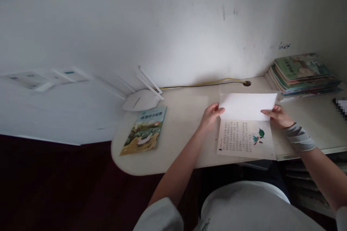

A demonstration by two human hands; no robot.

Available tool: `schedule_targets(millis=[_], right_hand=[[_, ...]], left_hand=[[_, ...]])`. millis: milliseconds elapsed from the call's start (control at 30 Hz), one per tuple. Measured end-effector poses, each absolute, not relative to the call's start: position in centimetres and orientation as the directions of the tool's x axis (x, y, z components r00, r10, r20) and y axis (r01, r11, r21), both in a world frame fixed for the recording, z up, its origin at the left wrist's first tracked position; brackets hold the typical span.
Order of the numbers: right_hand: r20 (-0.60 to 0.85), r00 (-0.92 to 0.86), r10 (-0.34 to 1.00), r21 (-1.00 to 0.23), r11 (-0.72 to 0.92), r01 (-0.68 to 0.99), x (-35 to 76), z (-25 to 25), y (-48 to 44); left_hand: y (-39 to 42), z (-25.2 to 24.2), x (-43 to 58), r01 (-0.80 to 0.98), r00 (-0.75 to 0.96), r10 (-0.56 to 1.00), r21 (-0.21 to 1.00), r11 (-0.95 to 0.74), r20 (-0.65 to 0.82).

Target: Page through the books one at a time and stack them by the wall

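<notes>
An open booklet [245, 139] lies before me near the front edge of the white desk, its lower page showing printed characters and a green leaf drawing. Its upper part, a blank white page [246, 105], is held between my two hands. My left hand [211, 115] pinches the page's left edge, thumb on top. On the right edge, my right hand [279, 115] grips the same page, thumb on top and fingers behind; a grey band wraps that wrist.
The white desk [184, 140] has a rounded left end. A picture book [145, 131] lies there, beside a white router [142, 100] with antennas. Yellow and black cables run along the wall to a hole [247, 83]. Stacked books [303, 72] stand at the back right.
</notes>
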State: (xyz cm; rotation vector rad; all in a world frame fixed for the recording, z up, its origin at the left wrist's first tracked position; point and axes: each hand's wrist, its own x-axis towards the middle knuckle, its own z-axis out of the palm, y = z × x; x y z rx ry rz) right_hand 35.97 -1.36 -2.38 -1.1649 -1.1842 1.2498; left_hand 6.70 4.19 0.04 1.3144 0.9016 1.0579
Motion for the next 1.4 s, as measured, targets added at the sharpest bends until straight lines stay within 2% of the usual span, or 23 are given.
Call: schedule_targets(millis=[233, 367, 467, 567, 633, 733, 833, 900, 1067, 1167, 1233, 1333, 1400], right_hand=[[0.093, 0.119, 0.989, -0.994, 0.085, 0.074, 35.4, -2.1, -1.1], [0.142, 0.153, 0.978, -0.981, 0.118, 0.153, 35.3, -2.1, -1.3], [0.16, 0.183, 0.97, -0.978, 0.131, 0.161, 35.3, -2.2, -1.3], [0.148, 0.203, 0.968, -0.981, 0.118, 0.155, 35.3, -2.3, -1.2], [0.117, 0.222, 0.968, -0.988, 0.089, 0.129, 35.2, -2.4, -1.0], [0.08, 0.197, 0.977, -0.994, 0.064, 0.087, 35.3, -2.8, -0.8], [0.05, 0.088, 0.995, -0.992, 0.039, 0.119, 35.7, -3.0, -0.7], [0.046, 0.066, 0.997, -0.986, 0.035, 0.161, 35.9, -2.7, -0.8], [0.204, 0.19, 0.96, -0.951, 0.148, 0.272, 35.5, -0.7, -0.9], [0.263, 0.285, 0.922, -0.938, 0.175, 0.298, 34.9, -0.4, -0.5], [0.272, 0.308, 0.912, -0.943, 0.188, 0.276, 34.7, -0.8, -0.3], [0.318, 0.226, 0.921, -0.943, 0.284, 0.172, 35.5, -1.0, -0.6], [0.346, 0.076, 0.935, -0.936, 0.338, 0.1, 37.1, -0.2, -1.5]], left_hand=[[4.6, -0.7, 7.9, -0.096, 0.184, 0.977, 0.991, -0.089, 0.105], [4.3, -1.0, 8.6, 0.08, 0.011, 0.985, 0.982, -0.173, 0.172], [3.8, -0.8, 9.0, 0.21, -0.031, 0.972, 0.952, -0.222, 0.233], [3.5, -0.6, 9.2, 0.236, -0.063, 0.964, 0.943, -0.236, 0.257], [3.4, -0.6, 9.2, 0.174, -0.033, 0.968, 0.955, -0.24, 0.249], [3.5, -1.0, 8.9, 0.073, 0.107, 0.979, 0.981, -0.182, 0.174], [3.5, -1.3, 8.5, 0.152, 0.129, 0.986, 0.98, -0.127, 0.108], [3.4, -1.2, 8.3, 0.227, 0.078, 0.987, 0.961, -0.157, 0.143], [3.3, -0.3, 8.2, 0.236, 0.02, 0.964, 0.936, -0.263, 0.266], [3.5, -0.7, 8.0, 0.157, 0.198, 0.956, 0.955, -0.251, 0.218], [3.7, -1.3, 7.9, 0.185, 0.293, 0.94, 0.954, -0.235, 0.175], [4.0, -2.0, 7.2, 0.319, 0.277, 0.937, 0.899, -0.299, 0.213], [4.0, -2.0, 6.3, 0.399, 0.34, 0.889, 0.809, -0.431, 0.306]])
